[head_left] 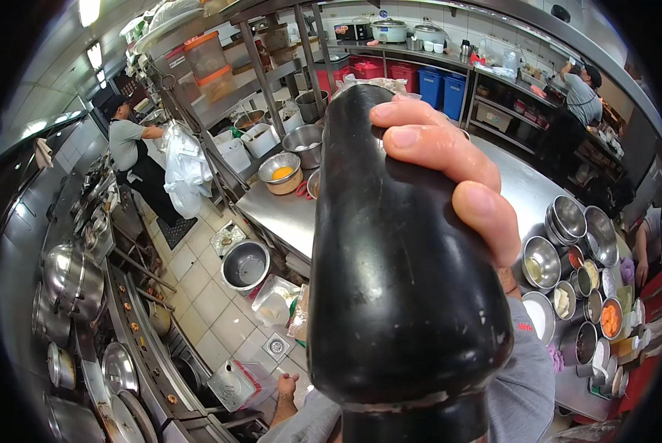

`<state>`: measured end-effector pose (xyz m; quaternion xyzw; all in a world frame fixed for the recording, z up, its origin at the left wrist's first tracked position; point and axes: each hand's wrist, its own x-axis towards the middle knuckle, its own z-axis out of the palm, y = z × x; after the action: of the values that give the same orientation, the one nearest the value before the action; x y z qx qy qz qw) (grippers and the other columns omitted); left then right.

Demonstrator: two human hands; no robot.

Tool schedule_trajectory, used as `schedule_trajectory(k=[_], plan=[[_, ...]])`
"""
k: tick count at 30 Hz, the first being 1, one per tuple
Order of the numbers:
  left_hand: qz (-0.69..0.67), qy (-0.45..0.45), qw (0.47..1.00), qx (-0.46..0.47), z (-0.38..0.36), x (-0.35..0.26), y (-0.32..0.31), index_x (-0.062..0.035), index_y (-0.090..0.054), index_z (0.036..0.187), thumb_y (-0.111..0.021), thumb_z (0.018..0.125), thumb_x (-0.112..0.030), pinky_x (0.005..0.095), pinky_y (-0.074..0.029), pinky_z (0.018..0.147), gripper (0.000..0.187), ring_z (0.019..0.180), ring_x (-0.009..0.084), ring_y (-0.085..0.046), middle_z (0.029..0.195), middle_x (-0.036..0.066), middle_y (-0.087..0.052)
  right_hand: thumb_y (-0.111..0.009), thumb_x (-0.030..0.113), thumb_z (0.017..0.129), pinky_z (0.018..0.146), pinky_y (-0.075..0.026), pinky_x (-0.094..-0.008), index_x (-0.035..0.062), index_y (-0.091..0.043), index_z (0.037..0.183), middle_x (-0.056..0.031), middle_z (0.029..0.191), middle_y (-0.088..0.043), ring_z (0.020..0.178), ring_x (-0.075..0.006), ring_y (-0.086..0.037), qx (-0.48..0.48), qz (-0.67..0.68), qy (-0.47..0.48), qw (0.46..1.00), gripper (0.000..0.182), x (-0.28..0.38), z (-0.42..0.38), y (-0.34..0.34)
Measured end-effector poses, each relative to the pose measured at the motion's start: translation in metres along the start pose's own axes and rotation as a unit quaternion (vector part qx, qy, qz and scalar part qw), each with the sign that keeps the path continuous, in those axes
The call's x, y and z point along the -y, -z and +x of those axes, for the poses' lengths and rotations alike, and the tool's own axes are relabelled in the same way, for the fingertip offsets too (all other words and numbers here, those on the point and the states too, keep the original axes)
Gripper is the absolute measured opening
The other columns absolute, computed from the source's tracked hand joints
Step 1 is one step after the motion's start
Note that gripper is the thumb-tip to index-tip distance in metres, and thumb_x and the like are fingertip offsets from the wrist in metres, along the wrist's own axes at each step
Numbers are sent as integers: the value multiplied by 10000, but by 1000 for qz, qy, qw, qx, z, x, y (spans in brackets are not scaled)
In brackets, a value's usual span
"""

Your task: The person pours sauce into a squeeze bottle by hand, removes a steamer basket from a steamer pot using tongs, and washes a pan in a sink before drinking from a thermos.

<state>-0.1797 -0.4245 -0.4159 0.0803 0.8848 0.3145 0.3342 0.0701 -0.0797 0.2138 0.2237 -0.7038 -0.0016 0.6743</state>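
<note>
Very close to the camera, a large glossy black object (pixel 405 295), shaped like a bottle or pepper mill, fills the middle of the view; its lower end is cut off. My right hand (pixel 456 170) is wrapped round its right side, with several wet-looking fingertips showing and the palm hidden behind it. A grey sleeve with red lettering (pixel 523 369) is below that hand. Low down, left of the black object, my left hand (pixel 287 384) has its fingers curled and nothing visible in them. It is near a clear container with a red edge (pixel 244 385).
Steel bowls and food containers crowd the counter (pixel 508 159) at right. A bowl with yellow contents (pixel 281 175) is at its left end. Pots (pixel 72 273) line the stove side. A steel basin (pixel 245 266) is over the tiled floor. Other people work at left, upper right and far right.
</note>
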Motion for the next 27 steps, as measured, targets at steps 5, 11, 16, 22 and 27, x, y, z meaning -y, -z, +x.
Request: schedule_trajectory(k=[5, 11, 16, 22, 27], plan=[[52, 9, 998, -31, -11, -4, 9, 40, -545, 1068, -780, 633, -250, 351, -433, 848, 573, 967, 272, -563, 1004, 167, -606, -672, 122, 722, 721, -451, -465, 4, -435, 1100, -237, 1070, -507, 860, -370, -547, -48, 34, 27, 998, 462, 0, -4, -10], [8, 25, 999, -24, -10, 10, 15, 44, -548, 1046, -784, 631, -221, 332, -444, 813, 546, 899, 243, -571, 945, 140, -609, -682, 132, 710, 818, -410, -483, -10, -422, 1139, -245, 1112, -493, 948, -377, -523, 13, 91, -65, 994, 521, 4, -34, -11], [12, 21, 999, -33, -4, 37, 29, 34, -550, 1006, -785, 635, -208, 319, -436, 781, 501, 837, 204, -550, 889, 103, -592, -755, 164, 649, 896, -392, -431, -11, -340, 1237, -237, 1167, -456, 1045, -345, -491, 90, 128, -250, 955, 741, 15, -65, -15], [-62, 51, 996, -25, 13, 51, 64, 32, -553, 1035, -762, 657, -235, 320, -440, 781, 508, 851, 218, -557, 909, 114, -600, -788, 90, 589, 905, -409, -340, 13, -280, 1243, -133, 1141, -461, 1042, -215, -494, 12, 29, -638, 769, 832, 45, -155, -67], [-29, 36, 998, -40, 29, 56, 119, 35, -561, 1026, -750, 664, -254, 319, -448, 771, 501, 838, 214, -572, 902, 115, -608, -795, 88, 546, 842, -422, -335, 10, -355, 1161, -99, 1046, -485, 933, -189, -499, -85, -109, -689, 712, 760, 29, -251, -103]])
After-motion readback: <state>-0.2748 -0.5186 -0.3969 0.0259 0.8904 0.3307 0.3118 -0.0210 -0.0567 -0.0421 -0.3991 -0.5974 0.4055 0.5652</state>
